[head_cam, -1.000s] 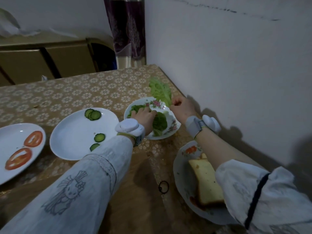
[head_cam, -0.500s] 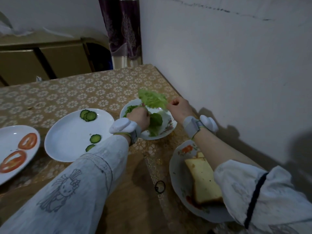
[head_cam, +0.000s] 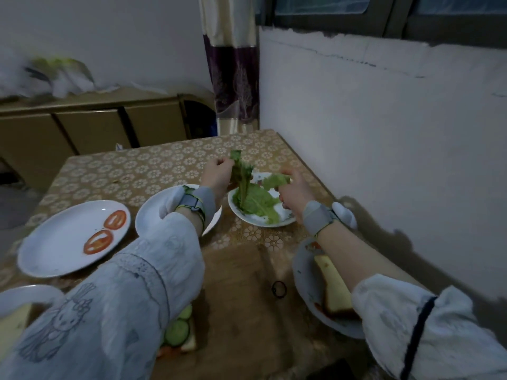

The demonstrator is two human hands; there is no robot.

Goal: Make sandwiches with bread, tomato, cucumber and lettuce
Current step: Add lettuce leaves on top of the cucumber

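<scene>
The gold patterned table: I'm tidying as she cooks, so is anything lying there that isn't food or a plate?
Yes: a small black elastic ring lies flat on the gold patterned table, between the arms, beside the plate with bread. It looks like a stray hair tie.

Glossy white ceramic plates (head_cam: 55, 242) sit on a shiny patterned plastic tablecloth (head_cam: 153, 165) at centre frame; the lettuce leaf (head_cam: 242, 185) looks crinkled, the sleeves (head_cam: 131, 297) soft matt cloth.

A long green lettuce leaf (head_cam: 242, 178) hangs upright over the lettuce plate (head_cam: 277, 221); two tomato slices (head_cam: 107, 232) lie flat on a white plate (head_cam: 55, 250).
</scene>
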